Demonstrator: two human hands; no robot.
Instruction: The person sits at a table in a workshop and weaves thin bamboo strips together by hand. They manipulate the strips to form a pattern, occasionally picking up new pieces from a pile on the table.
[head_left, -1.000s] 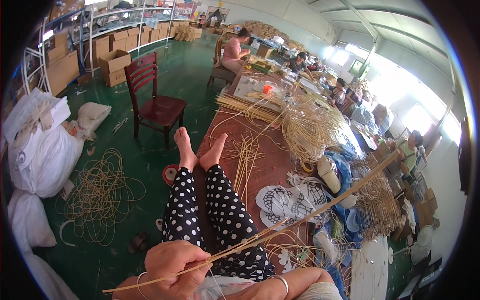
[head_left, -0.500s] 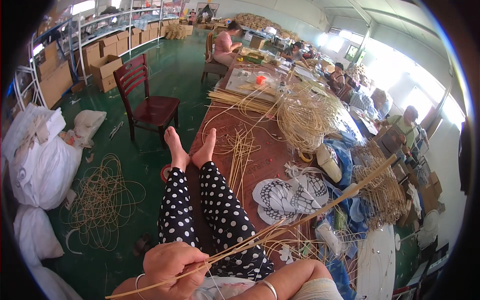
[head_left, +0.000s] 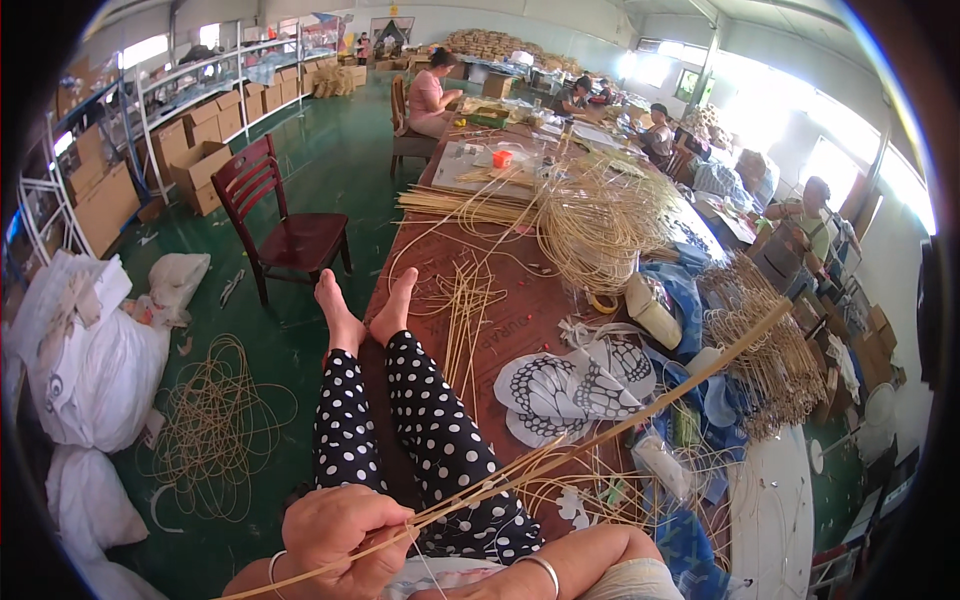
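Note:
My left hand is at the bottom of the view, closed around a long pale rattan cane. The cane runs up and to the right over the table toward a loose cane bundle. A few thinner strands fan out from the same grip. My right forearm with a bangle comes in from the lower right. My right hand is mostly cut off by the lower edge, so its grip is hidden. My legs in black dotted trousers rest stretched out on the brown table, feet bare.
On the table lie loose cane strips, a big tangle of cane, a black-and-white cloth and blue fabric. A red wooden chair, white sacks and a cane coil are on the green floor at left. Other people work at the far end and right.
The view has shifted slightly. My left hand keeps its hold on the long cane, which stays at about the same slant.

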